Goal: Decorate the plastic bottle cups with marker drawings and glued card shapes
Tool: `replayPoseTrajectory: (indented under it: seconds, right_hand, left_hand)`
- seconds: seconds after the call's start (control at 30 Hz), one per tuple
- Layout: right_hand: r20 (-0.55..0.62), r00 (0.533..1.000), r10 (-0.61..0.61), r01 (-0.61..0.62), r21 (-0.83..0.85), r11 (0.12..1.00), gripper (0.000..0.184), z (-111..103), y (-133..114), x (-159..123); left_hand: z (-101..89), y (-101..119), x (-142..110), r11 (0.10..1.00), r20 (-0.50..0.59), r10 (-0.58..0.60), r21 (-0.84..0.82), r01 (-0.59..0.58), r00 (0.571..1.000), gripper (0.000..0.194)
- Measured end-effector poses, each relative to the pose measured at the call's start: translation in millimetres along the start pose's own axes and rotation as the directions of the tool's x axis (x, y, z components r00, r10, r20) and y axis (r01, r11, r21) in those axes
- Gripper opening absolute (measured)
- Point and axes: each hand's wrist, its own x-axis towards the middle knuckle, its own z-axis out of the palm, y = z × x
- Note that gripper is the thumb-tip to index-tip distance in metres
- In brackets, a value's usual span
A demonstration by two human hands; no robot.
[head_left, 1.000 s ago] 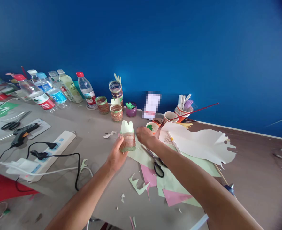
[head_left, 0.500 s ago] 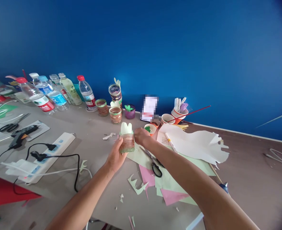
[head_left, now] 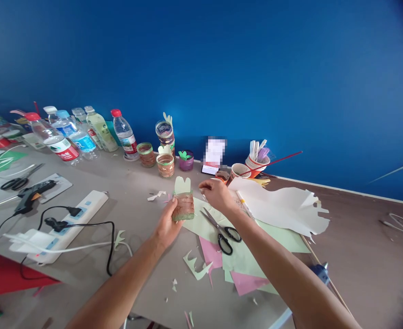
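Brown-and-green cup has a pale paper cutout at its rim; beyond, pens stand in stacked paper cups. The left hand clasps the cup over the grey table; the right hand is curled nearby, whether round anything I can't tell. Blue wall behind

The jar looks rough, its cutout matt paper; the scissors join metal to smooth black plastic. Near the matt tabletop's back edge, the bottles are glossy clear plastic.
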Motion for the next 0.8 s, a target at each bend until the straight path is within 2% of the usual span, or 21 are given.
replayPoseTrajectory:
  seconds: [0.17,0.3,0.43,0.8]
  right_hand:
    - [-0.051,0.997,-0.053,0.068,0.351,0.934,0.015,-9,2,-24]
    - [-0.05,0.995,-0.088,0.101,0.477,0.873,0.016,-11,-8,-36]
    - [-0.103,0.987,-0.124,0.158,0.468,0.869,0.015,-10,-17,-43]
    - [-0.203,0.952,-0.228,0.274,0.238,0.932,0.016,0,-19,-54]
  left_hand:
    - [6.3,-3,-4,0.997,0.008,0.015,0.077,-0.016,1.0,0.03]
    - [9.0,-5,-7,0.991,0.022,0.002,0.133,-0.005,1.0,0.038]
    - [12.8,-4,-8,0.981,0.076,0.047,0.183,-0.06,0.996,0.043]
    - [15.6,-5,-10,0.944,0.103,0.119,0.297,-0.145,0.987,0.045]
